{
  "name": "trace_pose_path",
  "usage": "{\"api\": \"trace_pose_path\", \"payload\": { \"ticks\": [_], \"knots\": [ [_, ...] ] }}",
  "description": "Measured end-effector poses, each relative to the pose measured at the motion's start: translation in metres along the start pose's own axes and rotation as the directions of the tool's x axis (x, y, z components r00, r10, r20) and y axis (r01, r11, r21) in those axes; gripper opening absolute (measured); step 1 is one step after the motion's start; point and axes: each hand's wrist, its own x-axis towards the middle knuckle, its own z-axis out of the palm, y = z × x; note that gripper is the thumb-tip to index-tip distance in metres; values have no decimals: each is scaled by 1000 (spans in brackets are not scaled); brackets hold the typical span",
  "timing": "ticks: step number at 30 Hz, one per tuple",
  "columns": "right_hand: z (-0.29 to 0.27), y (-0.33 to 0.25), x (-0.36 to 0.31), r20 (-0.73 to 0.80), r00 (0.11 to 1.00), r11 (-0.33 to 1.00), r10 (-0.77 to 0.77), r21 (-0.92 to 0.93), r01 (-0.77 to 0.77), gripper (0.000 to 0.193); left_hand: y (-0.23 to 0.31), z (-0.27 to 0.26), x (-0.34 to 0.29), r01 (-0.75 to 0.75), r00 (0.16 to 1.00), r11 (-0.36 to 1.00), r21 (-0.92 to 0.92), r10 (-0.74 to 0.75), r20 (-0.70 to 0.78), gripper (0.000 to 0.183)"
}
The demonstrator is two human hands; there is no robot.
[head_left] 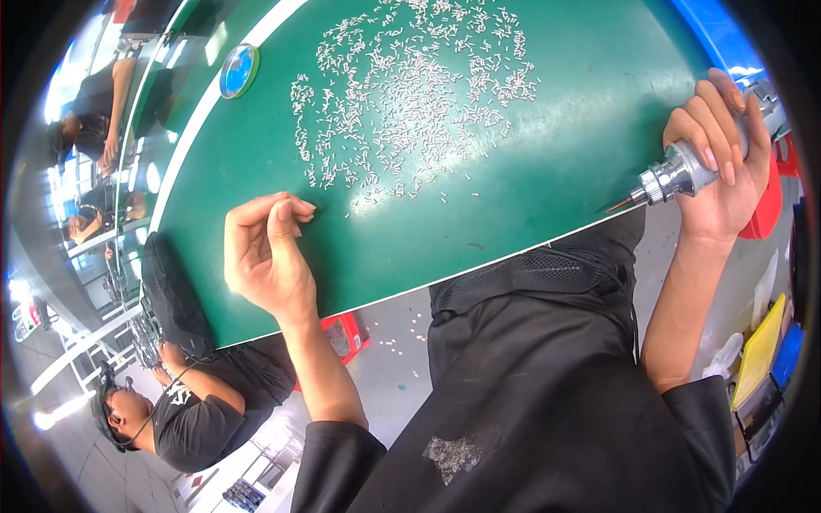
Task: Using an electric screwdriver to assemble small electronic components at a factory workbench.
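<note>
My right hand [720,162] is wrapped round a silver electric screwdriver [676,173]. Its thin reddish tip points left, over the near edge of the green table [590,128] at the right. Over the table's near left part is my left hand [272,256], fingers curled in and thumb close to the forefinger. Whatever may be between those fingertips is too small to make out. Just beyond the left hand, many tiny silvery pin-like pieces [419,98] lie scattered across the green surface.
A round dish with blue inside [239,71] stands at the far left rim. Beside the table's left end, a person in black [201,410] sits near a black bag-like object [174,295]. A red stool [342,336] is under the near edge; blue bins [723,38] stand far right.
</note>
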Motion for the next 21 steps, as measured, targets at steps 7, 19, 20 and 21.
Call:
{"api": "trace_pose_path", "payload": {
  "ticks": [7,19,20,21],
  "knots": [
    [0,0,1,11,1000,1000,10,-3,-10,15,10,0,-6,-37,999,995,-96,38,7,10],
    [64,24,-2,31,999,989,13,144,-17,17,89,83,-46,364,923,549,-752,-106,369,34],
    [65,21,-4,54,998,984,28,172,-37,18,93,87,-48,376,918,534,-757,-105,382,34],
    [65,16,-7,40,999,987,20,158,-27,18,98,88,-49,434,893,512,-741,-135,430,34]
  ]
}}
